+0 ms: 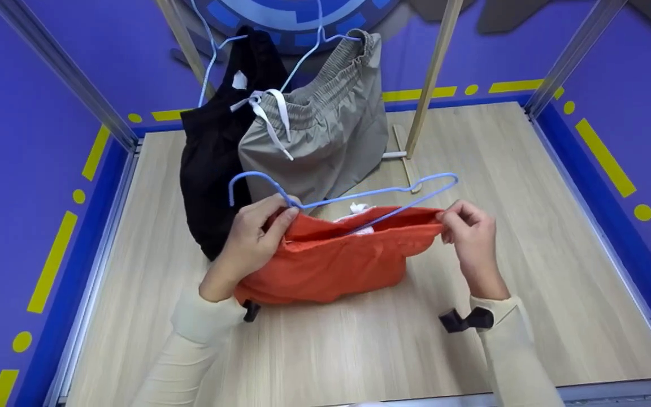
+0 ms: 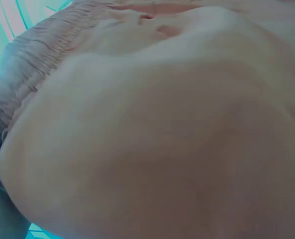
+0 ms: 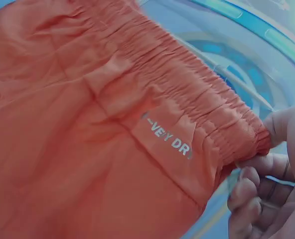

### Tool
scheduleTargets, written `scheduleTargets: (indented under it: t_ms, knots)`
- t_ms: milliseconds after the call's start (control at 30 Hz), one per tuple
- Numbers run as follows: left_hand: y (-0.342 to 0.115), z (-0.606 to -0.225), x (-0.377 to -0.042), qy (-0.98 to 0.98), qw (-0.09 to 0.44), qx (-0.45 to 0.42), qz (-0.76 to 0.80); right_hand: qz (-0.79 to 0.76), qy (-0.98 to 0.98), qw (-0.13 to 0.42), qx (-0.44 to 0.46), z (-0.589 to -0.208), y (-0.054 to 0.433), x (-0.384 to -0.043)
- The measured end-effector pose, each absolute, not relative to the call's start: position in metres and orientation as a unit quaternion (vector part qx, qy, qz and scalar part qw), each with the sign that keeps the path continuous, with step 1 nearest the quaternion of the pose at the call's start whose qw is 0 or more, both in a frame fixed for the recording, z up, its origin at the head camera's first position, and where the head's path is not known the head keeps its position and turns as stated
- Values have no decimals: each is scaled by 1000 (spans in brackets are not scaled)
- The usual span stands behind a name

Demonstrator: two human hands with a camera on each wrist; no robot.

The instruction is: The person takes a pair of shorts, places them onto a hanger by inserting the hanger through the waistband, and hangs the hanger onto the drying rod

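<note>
Orange shorts [image 1: 337, 268] with an elastic waistband hang between my two hands above the table. My left hand [image 1: 255, 234] pinches the left end of the waistband, close to the neck of a blue hanger [image 1: 354, 196]. Part of the hanger dips inside the waist opening; its right shoulder and its hook stick out above. At the other end my right hand [image 1: 472, 240] pinches the waistband corner between thumb and finger. White lettering [image 3: 170, 137] shows on the orange fabric in the right wrist view. Cloth fills the left wrist view and covers the left fingers.
Grey shorts [image 1: 325, 130] with a white drawstring and a black garment [image 1: 218, 152] hang on blue hangers behind. A wooden rack post [image 1: 433, 79] rises to their right, its foot on the wooden table [image 1: 557, 271]. Purple walls [image 1: 630, 102] enclose the sides and back.
</note>
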State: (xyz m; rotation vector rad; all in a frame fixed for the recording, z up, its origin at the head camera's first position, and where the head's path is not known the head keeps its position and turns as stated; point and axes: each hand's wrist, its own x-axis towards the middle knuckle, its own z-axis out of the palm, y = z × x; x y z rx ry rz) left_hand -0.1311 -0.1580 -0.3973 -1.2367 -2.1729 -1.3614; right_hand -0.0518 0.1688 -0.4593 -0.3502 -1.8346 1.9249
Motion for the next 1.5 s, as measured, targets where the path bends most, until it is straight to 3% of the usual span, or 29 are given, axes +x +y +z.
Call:
scheduleTargets:
  t_ms: [233,567,933,1200,1400,1500]
  knots:
    - [-158,-398,-129,-783,136,-455,-401,752,-603,226,-139,-449,173,-57]
    - [-162,-394,-129,-793,73,-480,-370,764,-585,237,-134,-442,186,-63]
    - [-157,-401,-126,-834,127,-458,-281,684,-701,181,-90,-440,169,-57]
    - [-139,-405,-122,-840,147,-458,-251,557,-806,200,16,-440,129,-57]
    - [-133,-408,-120,-822,155,-478,-268,444,-854,265,62,-444,113,-58]
    - [-133,-409,-121,-812,171,-480,-284,439,-859,252,78,-446,113,-58]
